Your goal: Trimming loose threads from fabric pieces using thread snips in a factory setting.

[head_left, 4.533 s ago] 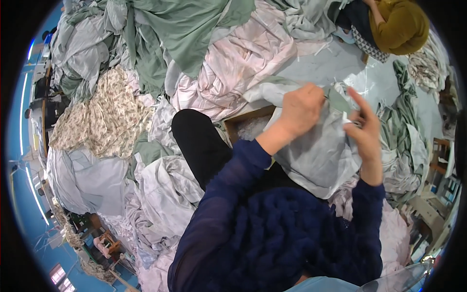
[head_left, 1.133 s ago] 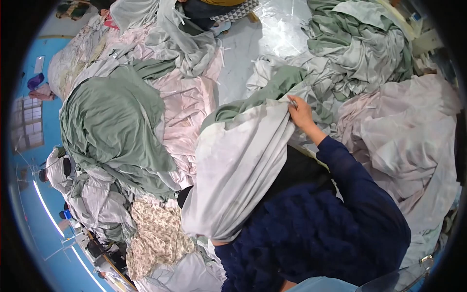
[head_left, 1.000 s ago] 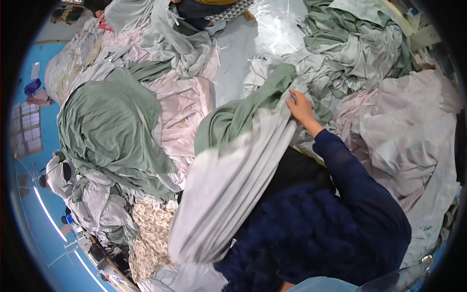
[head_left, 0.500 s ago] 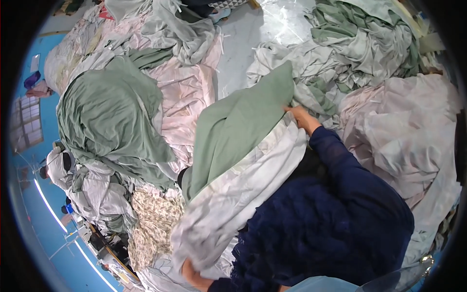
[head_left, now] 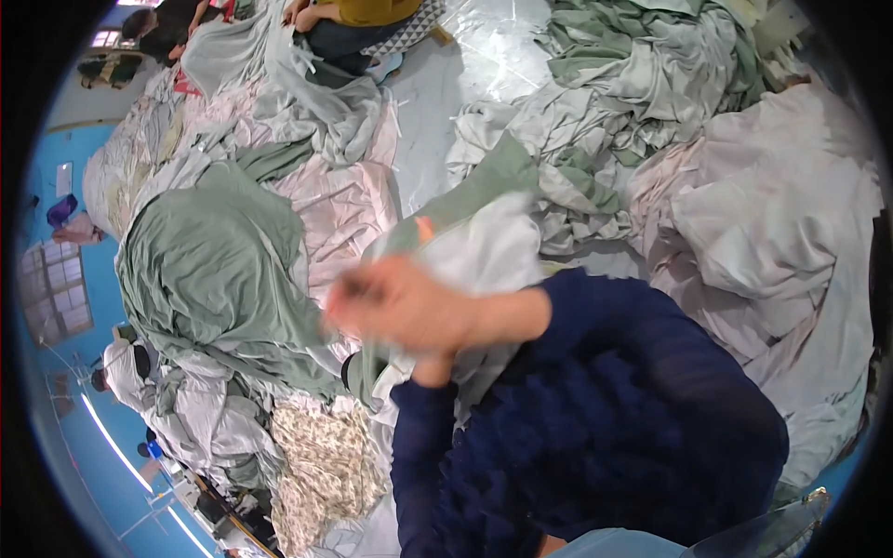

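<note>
My right hand (head_left: 405, 302) is raised over the cloth in front of me, its fingers smeared by motion. A dark patch shows among them, too blurred to name. Behind it, my left hand (head_left: 433, 370) shows only near the wrist, and its fingers are hidden. Beneath and beyond both hands lies a piece of fabric with a green face (head_left: 488, 191) and a whitish side (head_left: 493, 244) folded over. A small orange thing (head_left: 425, 228) shows against the green, just past my right hand; its kind is unclear.
Heaped cloth surrounds me: a green pile (head_left: 214, 242) and pink fabric (head_left: 344, 205) at left, floral fabric (head_left: 321, 465) nearer, a grey-green heap (head_left: 642, 93) far right, a pale pink heap (head_left: 763, 232) at right. A person in a mustard top (head_left: 372, 11) sits at the back.
My right hand has left the fabric's far right corner and swung left. My left hand has risen from the near edge to meet it. The view has tilted up, revealing people at the back.
</note>
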### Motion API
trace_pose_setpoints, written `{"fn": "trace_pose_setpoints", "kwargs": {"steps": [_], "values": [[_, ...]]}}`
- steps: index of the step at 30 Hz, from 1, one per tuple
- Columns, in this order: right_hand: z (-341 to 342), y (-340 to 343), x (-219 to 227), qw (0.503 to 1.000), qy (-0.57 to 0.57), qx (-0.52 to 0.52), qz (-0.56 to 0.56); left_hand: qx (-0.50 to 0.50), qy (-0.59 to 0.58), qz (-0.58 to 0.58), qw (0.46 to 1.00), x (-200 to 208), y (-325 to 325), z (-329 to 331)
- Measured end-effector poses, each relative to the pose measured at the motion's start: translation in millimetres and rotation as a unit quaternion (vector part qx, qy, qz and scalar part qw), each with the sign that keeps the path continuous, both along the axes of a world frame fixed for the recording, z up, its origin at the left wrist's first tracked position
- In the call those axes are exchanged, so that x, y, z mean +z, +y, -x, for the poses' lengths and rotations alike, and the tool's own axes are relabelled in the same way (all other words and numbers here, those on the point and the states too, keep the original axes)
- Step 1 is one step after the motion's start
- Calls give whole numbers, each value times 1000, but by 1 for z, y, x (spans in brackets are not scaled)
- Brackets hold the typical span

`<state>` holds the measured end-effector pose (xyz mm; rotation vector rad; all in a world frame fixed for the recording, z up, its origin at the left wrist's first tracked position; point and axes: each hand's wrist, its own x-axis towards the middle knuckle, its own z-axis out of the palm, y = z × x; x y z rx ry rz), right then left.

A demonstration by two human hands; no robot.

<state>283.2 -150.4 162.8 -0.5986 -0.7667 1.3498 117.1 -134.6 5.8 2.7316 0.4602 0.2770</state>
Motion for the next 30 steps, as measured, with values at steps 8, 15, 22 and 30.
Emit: {"fn": "trace_pose_setpoints", "kwargs": {"steps": [8, 15, 22, 30], "values": [[-27, -31, -6, 996, 49, -70, 34, 131, -70, -105, 983, 121, 19, 208], [-102, 4, -218, 930, -240, -252, 121, 388, -64, -251, 884, 290, -136, 443], [-96, 31, -294, 819, -516, -230, 96, 561, -72, -393, 725, 395, -135, 452], [-116, 49, -263, 848, -455, -218, 162, 695, -353, -285, 558, 338, -200, 511]]}}
